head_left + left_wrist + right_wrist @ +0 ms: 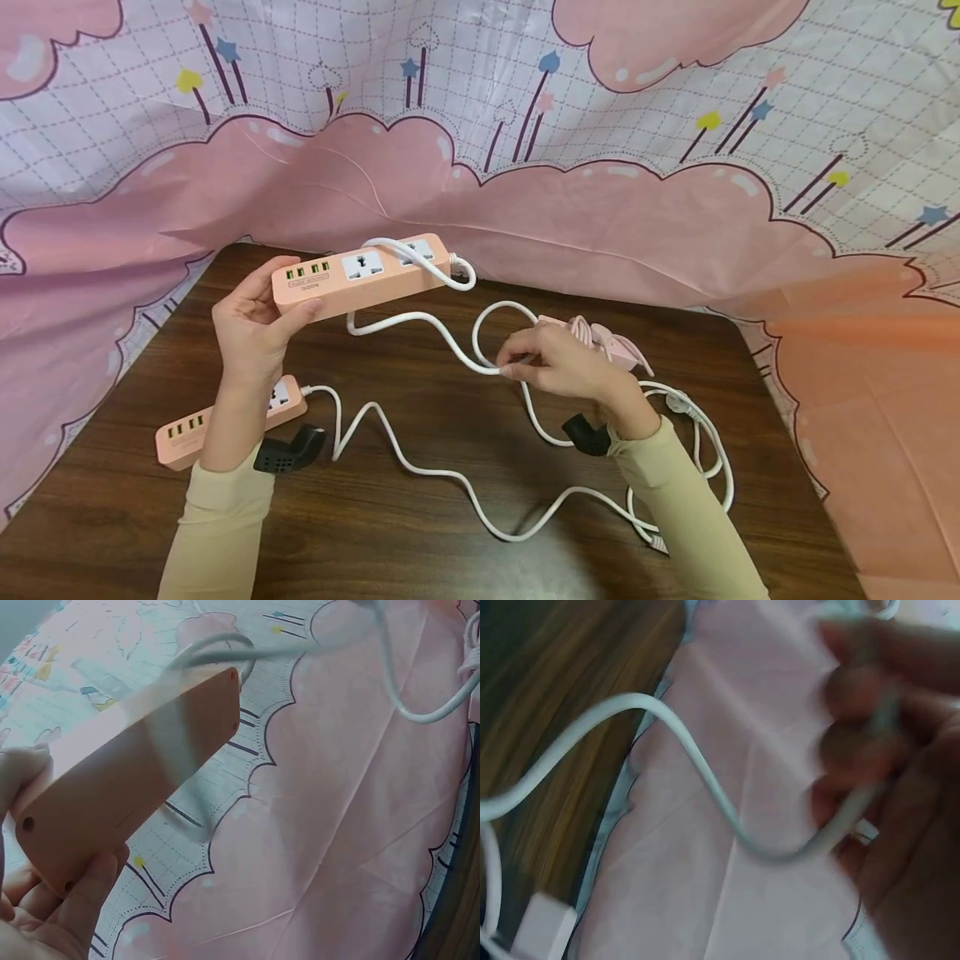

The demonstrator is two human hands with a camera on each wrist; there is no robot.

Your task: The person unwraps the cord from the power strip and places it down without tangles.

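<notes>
My left hand grips one end of a peach power strip, raised above the table with its sockets toward the head camera. Its white cord loops once over the socket end and runs on to the right. My right hand pinches that cord between thumb and fingers, away from the strip. In the left wrist view the plain underside of the strip shows, with a blurred turn of cord crossing it. The right wrist view has the cord passing into the curled fingers, which are blurred.
A second peach power strip lies at the left, partly behind the left forearm. Its white cord winds across the table to coils at the right. Behind the right hand lies a pink strip with bundled cord. A patterned curtain hangs behind.
</notes>
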